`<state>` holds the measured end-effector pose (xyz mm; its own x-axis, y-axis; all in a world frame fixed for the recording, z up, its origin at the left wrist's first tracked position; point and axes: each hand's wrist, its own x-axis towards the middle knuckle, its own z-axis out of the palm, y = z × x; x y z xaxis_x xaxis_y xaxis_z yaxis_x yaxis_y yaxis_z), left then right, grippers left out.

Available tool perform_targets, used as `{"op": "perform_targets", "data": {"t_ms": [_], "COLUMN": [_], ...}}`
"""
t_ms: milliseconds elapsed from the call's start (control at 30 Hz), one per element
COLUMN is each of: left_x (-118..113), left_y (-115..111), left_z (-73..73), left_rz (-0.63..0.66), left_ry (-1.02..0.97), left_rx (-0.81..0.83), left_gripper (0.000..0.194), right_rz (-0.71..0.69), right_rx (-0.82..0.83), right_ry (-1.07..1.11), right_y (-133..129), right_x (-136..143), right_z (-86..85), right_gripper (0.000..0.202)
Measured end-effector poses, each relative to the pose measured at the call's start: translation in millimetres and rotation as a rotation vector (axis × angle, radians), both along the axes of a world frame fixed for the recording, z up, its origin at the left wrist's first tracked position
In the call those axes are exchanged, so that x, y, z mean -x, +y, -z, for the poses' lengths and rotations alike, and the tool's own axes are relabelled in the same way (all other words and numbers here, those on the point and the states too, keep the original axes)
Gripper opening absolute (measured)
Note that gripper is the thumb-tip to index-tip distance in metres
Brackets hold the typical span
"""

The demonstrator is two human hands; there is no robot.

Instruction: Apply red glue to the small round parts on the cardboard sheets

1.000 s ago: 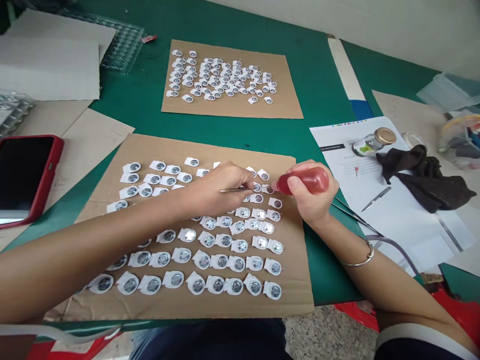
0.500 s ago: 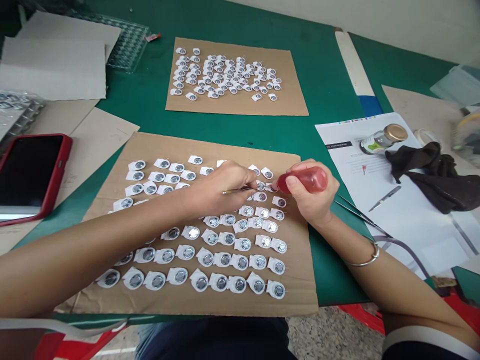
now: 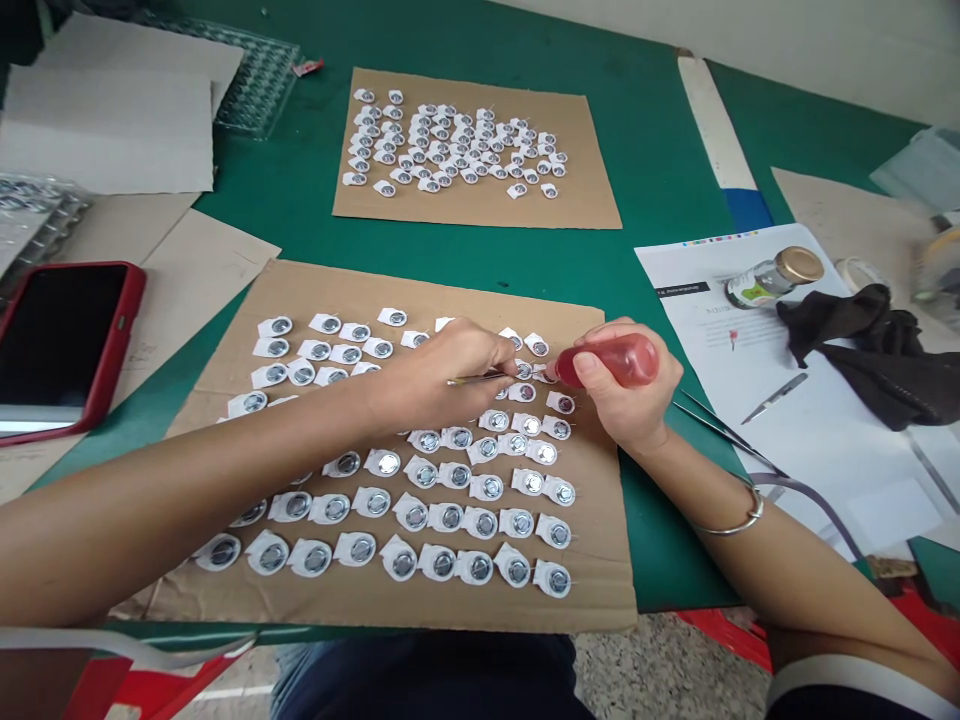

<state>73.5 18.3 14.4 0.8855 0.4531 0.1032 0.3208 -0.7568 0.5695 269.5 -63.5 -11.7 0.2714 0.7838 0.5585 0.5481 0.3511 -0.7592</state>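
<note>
Rows of small white tabs with round metallic centres lie on a brown cardboard sheet. My right hand is wrapped round a red squeeze bottle, its tip pointing left, close to a white tab near the sheet's upper right. Just left of the tip, my left hand is closed on a thin metal tool held low over the tabs. The tool's far end is hidden by the fingers.
A second cardboard sheet with similar tabs lies behind. At left is a red-cased phone. On the right are printed paper, a glass jar, black cloth and tweezers.
The view has shifted slightly. Both hands keep nearly the same pose and place, still holding the bottle and the thin tool.
</note>
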Motion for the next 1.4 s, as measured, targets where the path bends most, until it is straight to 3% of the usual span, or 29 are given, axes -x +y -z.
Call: {"op": "perform_targets", "data": {"t_ms": [1100,1400], "left_x": [-0.3,-1.5], "left_y": [-0.5,2.8], "left_z": [-1.1,-0.2], "left_rz": [-0.004,-0.008], "left_ry": [-0.002,-0.028], "left_rx": [0.027,0.098], "left_gripper": [0.012,0.013], "right_rz": [-0.010,-0.051], "right_rx": [-0.002,-0.012], "right_ry": [0.032,0.060], "right_y": [-0.5,-0.8], "right_x": [2.3,3.4], "right_z": [3.4,1.8], "right_gripper": [0.017,0.018]}}
